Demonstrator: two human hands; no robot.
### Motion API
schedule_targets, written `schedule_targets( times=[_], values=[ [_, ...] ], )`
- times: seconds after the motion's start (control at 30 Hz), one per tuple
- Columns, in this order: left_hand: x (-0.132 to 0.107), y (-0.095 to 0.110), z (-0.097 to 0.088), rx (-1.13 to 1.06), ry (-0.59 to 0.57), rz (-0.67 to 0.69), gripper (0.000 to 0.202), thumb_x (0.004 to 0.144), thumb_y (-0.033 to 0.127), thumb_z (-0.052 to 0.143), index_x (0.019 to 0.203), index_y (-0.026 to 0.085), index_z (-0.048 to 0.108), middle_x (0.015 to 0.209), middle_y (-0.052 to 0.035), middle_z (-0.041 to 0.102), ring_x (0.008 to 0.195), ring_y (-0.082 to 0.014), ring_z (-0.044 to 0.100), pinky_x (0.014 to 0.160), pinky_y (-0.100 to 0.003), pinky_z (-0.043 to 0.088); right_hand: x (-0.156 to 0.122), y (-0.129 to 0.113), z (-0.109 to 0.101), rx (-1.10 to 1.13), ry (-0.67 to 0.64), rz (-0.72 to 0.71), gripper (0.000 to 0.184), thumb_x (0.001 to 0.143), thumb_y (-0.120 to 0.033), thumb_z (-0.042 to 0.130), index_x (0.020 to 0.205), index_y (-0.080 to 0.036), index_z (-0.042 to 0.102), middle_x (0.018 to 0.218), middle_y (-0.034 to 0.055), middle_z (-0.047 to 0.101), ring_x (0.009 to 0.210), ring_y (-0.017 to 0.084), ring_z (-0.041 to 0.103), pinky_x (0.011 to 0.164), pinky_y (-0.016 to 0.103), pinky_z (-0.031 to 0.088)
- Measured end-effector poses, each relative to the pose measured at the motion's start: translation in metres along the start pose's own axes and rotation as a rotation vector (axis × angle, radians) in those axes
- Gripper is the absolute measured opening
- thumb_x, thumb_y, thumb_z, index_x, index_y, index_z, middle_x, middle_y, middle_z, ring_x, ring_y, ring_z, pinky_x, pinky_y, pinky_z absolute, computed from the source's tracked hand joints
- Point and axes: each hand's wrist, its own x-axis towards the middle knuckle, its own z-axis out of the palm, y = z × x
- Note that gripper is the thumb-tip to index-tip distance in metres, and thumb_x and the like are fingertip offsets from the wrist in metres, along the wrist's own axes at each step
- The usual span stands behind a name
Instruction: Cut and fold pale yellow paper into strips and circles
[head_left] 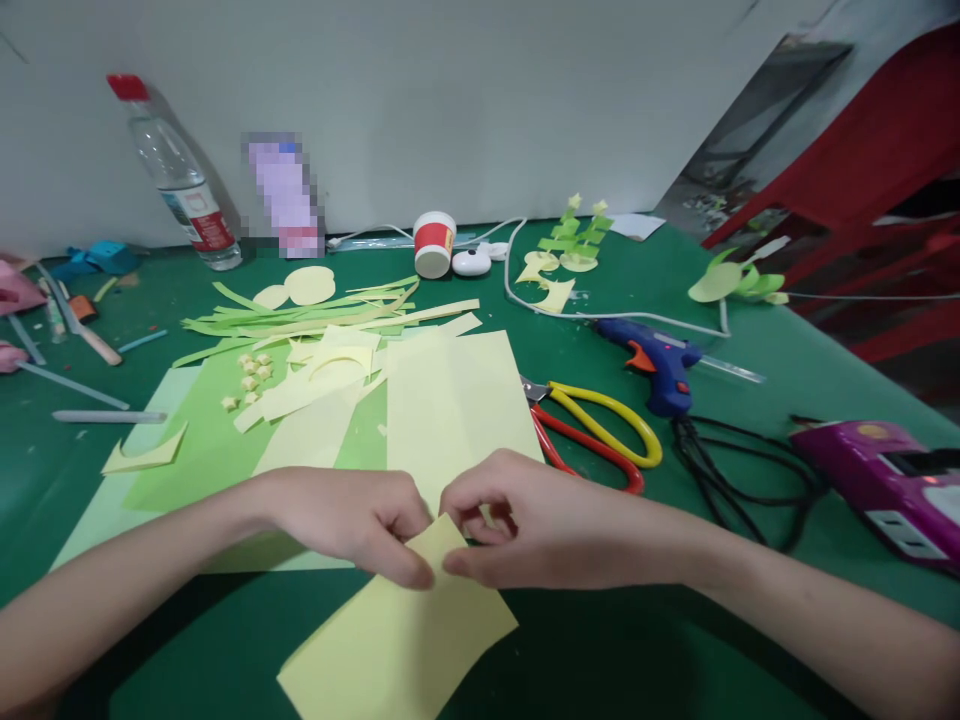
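A pale yellow sheet of paper point(409, 640) hangs tilted between my hands at the front of the table. My left hand point(360, 520) pinches its upper edge, thumb on the near face. Close beside it, my right hand point(517, 530) grips the same edge near the corner, fingers curled behind. Just beyond my hands lies another pale yellow sheet point(457, 400). Left of it are light green sheets point(187, 430) with yellow offcuts point(315, 390) and several small folded paper stars point(255, 372) on top. Scissors point(600, 425) with one yellow and one red handle lie to the right.
Green paper strips point(315, 315) lie farther back. Behind them stand a water bottle point(187, 190), a pixelated upright object point(285, 195) and a paper cup point(434, 245). On the right are a blue glue gun point(664, 365), a black cord point(735, 480) and a purple power strip point(885, 480).
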Motion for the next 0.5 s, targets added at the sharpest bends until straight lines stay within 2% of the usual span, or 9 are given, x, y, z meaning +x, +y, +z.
schedule_targets(
  times=[0.1, 0.17, 0.27, 0.37, 0.4, 0.43, 0.5],
  values=[
    [-0.006, 0.004, -0.003, 0.058, 0.082, 0.030, 0.039, 0.077, 0.029, 0.047, 0.048, 0.018, 0.023, 0.045, 0.0068, 0.016, 0.040, -0.0069, 0.017, 0.041, -0.026, 0.016, 0.001, -0.011, -0.001, 0.053, 0.054, -0.061, 0.029, 0.070, -0.018, 0.053, 0.054, -0.018, 0.029, 0.050, -0.0085, 0.025, 0.047, 0.005, 0.023, 0.040, 0.020, 0.018],
    [-0.011, 0.008, -0.005, 0.091, 0.136, 0.072, 0.037, 0.077, 0.029, 0.047, 0.048, 0.018, 0.025, 0.046, 0.0062, 0.020, 0.042, -0.0075, 0.021, 0.042, -0.026, 0.019, 0.002, -0.019, -0.004, 0.090, 0.092, -0.107, 0.027, 0.069, -0.014, 0.053, 0.053, -0.018, 0.031, 0.049, -0.0090, 0.022, 0.046, 0.004, 0.021, 0.040, 0.019, 0.017],
    [-0.023, 0.018, -0.011, 0.104, 0.154, 0.134, 0.029, 0.076, 0.026, 0.047, 0.050, 0.018, 0.037, 0.048, 0.0042, 0.033, 0.045, -0.0089, 0.031, 0.045, -0.024, 0.027, -0.001, -0.030, -0.009, 0.161, 0.104, -0.148, 0.019, 0.069, -0.011, 0.052, 0.055, -0.016, 0.041, 0.048, -0.0093, 0.024, 0.043, 0.003, 0.022, 0.039, 0.019, 0.018],
    [-0.040, 0.028, -0.018, 0.108, 0.172, 0.146, 0.013, 0.074, 0.023, 0.049, 0.065, 0.016, 0.055, 0.060, -0.0011, 0.054, 0.055, -0.0119, 0.047, 0.053, -0.022, 0.038, -0.008, -0.034, -0.016, 0.183, 0.154, -0.162, 0.015, 0.070, -0.011, 0.053, 0.057, -0.015, 0.047, 0.050, -0.0073, 0.036, 0.045, 0.004, 0.033, 0.040, 0.018, 0.023],
    [-0.046, 0.029, -0.021, 0.097, 0.212, 0.160, 0.014, 0.074, 0.025, 0.049, 0.070, 0.016, 0.059, 0.066, -0.0032, 0.059, 0.060, -0.0132, 0.052, 0.056, -0.022, 0.040, -0.011, -0.033, -0.017, 0.194, 0.197, -0.161, 0.016, 0.071, -0.012, 0.054, 0.057, -0.015, 0.047, 0.051, -0.0065, 0.039, 0.045, 0.004, 0.035, 0.041, 0.018, 0.025],
    [-0.050, 0.028, -0.024, 0.076, 0.313, 0.163, 0.018, 0.075, 0.028, 0.048, 0.073, 0.016, 0.061, 0.072, -0.0048, 0.062, 0.065, -0.0146, 0.055, 0.059, -0.023, 0.043, -0.014, -0.033, -0.018, 0.217, 0.256, -0.163, 0.017, 0.072, -0.014, 0.055, 0.057, -0.015, 0.047, 0.051, -0.0060, 0.040, 0.046, 0.004, 0.036, 0.041, 0.018, 0.025],
    [-0.054, 0.023, -0.027, -0.053, 0.553, 0.304, 0.036, 0.078, 0.045, 0.040, 0.071, 0.016, 0.061, 0.071, -0.0039, 0.063, 0.065, -0.0159, 0.058, 0.060, -0.026, 0.047, -0.018, -0.031, -0.019, 0.311, 0.402, -0.200, 0.017, 0.074, -0.019, 0.056, 0.059, -0.016, 0.048, 0.051, -0.0058, 0.041, 0.044, 0.005, 0.036, 0.040, 0.018, 0.026]
  ],
)
